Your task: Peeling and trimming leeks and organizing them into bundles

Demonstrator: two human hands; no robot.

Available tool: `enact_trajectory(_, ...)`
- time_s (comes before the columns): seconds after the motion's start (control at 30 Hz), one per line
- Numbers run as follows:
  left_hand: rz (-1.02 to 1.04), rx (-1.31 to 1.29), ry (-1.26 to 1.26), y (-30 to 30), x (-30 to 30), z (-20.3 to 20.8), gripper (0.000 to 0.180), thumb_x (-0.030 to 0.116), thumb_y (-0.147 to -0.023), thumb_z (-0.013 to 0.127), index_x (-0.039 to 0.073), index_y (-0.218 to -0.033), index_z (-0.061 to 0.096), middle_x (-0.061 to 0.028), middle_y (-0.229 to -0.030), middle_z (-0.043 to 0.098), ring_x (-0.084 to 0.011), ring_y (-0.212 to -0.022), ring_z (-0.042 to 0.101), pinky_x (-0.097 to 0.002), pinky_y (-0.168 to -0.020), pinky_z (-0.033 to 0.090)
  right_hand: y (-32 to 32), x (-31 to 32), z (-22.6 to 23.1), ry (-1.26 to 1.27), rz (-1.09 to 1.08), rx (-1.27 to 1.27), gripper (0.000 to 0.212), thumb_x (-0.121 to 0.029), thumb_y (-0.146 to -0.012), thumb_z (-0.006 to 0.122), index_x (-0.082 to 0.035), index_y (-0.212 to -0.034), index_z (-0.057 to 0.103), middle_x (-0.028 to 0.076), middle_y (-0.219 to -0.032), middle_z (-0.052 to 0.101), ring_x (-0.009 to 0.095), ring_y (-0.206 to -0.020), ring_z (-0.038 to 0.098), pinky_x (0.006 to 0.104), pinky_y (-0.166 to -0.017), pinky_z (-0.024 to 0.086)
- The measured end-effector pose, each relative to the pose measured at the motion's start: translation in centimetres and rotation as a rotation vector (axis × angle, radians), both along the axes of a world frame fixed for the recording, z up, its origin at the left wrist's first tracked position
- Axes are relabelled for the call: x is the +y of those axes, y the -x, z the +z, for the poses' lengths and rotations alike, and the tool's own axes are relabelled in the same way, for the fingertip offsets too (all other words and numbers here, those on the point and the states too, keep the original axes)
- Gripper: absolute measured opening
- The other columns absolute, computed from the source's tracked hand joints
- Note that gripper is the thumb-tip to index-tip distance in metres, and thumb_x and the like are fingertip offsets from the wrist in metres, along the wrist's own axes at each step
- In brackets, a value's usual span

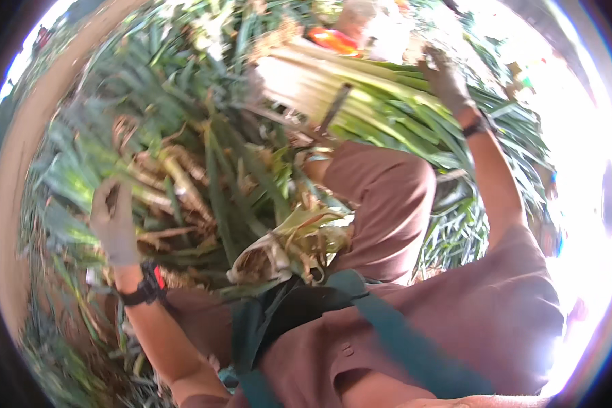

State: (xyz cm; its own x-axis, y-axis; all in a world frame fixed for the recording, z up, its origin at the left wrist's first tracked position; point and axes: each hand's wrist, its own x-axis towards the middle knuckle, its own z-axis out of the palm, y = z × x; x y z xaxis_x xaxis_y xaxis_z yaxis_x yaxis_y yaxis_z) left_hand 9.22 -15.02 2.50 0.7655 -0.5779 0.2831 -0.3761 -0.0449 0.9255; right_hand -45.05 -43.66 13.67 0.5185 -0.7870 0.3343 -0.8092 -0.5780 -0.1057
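My left hand (pixel 113 224), in a pale glove, is raised beside a heap of untrimmed leeks (pixel 183 180) with dry, brownish outer leaves. Its fingers curl loosely, blurred, and nothing shows in them. On the far right my gloved right hand (pixel 447 80) is over the green leaves of a stack of cleaned leeks (pixel 387 115); its fingers look apart, with no leek visibly gripped. The white ends of that stack (pixel 296 81) point left. A dark upright metal bar (pixel 334 109) stands against its near side.
My bent knee (pixel 387 183) rises between the heap and the stack. Loose peeled leaves (pixel 279 251) lie close to my lap. More leeks (pixel 81 353) spread at lower left. An orange-red item (pixel 334 41) sits beyond the stack, and bright glare washes out the right side.
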Motion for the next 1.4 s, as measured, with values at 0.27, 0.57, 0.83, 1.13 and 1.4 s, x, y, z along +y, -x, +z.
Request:
enact_trajectory(0.27, 0.134, 0.137, 0.041, -0.6, 5.4, 2.2, 0.036, 0.02, -0.096, 0.063, -0.005, -0.121, 0.064, -0.0102, -0.107, 0.068, -0.0184, -0.097, 0.066, -0.0313, -0.087, 0.051, -19.1, 9.3, -4.8, -0.336, 0.502, -0.036, 0.043, -0.025, -0.092, 0.062, -0.011, -0.131, 0.051, 0.016, -0.107, 0.063, 0.03, -0.098, 0.064, 0.039, -0.087, 0.05)
enact_trajectory(0.57, 0.201, 0.21, 0.004, -1.8, 9.7, 1.5, 0.024, 0.017, -0.095, 0.065, -0.003, -0.107, 0.067, -0.0045, -0.09, 0.066, -0.012, -0.081, 0.061, -0.026, -0.076, 0.049, -42.7, 9.8, -23.0, -0.552, 0.298, 0.083, 0.038, -0.022, -0.087, 0.066, -0.007, -0.12, 0.054, 0.015, -0.096, 0.064, 0.027, -0.088, 0.065, 0.0381, -0.079, 0.05)
enact_trajectory(0.83, 0.165, 0.204, -0.039, -2.5, 10.2, 0.6, 0.018, 0.011, -0.093, 0.065, -0.004, -0.104, 0.068, -0.0041, -0.089, 0.066, -0.0108, -0.078, 0.061, -0.0248, -0.073, 0.05, -46.6, 9.8, -25.0, -0.668, 0.167, -0.139, 0.034, -0.019, -0.083, 0.069, -0.004, -0.111, 0.056, 0.015, -0.086, 0.065, 0.024, -0.08, 0.067, 0.0372, -0.071, 0.051)
enact_trajectory(1.13, -0.056, 0.313, -0.136, -0.6, 7.9, -1.3, 0.028, 0.02, -0.091, 0.071, -0.003, -0.106, 0.068, -0.0037, -0.088, 0.067, -0.0111, -0.078, 0.061, -0.0255, -0.072, 0.049, -31.8, 20.0, -12.7, -0.926, 0.234, -0.491, 0.03, -0.016, -0.078, 0.073, 0.0, -0.1, 0.059, 0.014, -0.075, 0.065, 0.022, -0.07, 0.068, 0.0362, -0.063, 0.051)
enact_trajectory(1.4, -0.224, 0.491, 0.088, 6.7, 3.6, -2.7, 0.036, 0.021, -0.09, 0.074, -0.003, -0.114, 0.061, -0.0059, -0.101, 0.067, -0.0148, -0.084, 0.064, -0.0294, -0.078, 0.053, -24.6, 26.0, -10.7, -0.777, 0.435, -0.474, 0.04, -0.018, -0.079, 0.077, -0.001, -0.11, 0.058, 0.021, -0.084, 0.068, 0.038, -0.079, 0.069, 0.0404, -0.069, 0.053)
